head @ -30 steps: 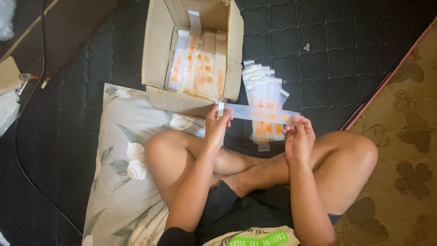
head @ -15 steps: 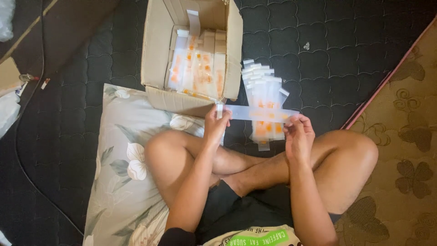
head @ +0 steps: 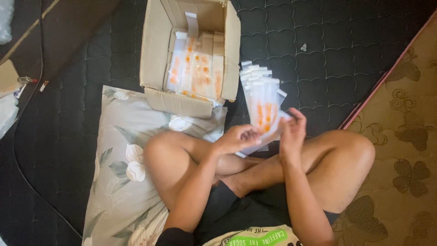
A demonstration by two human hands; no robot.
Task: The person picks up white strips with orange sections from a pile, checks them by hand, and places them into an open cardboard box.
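Both hands [head: 266,134] grasping clear packet [head: 266,119] w/ packet stack [head: 259,86], cardboard box [head: 157,50] nearby.

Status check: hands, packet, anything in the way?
Left hand and right hand both grip one clear packet. Packet stack behind. Nothing blocking.

box [head: 157,54] behind knees | packet stack [head: 260,89] right of box | pillow [head: 120,182] left, under leg
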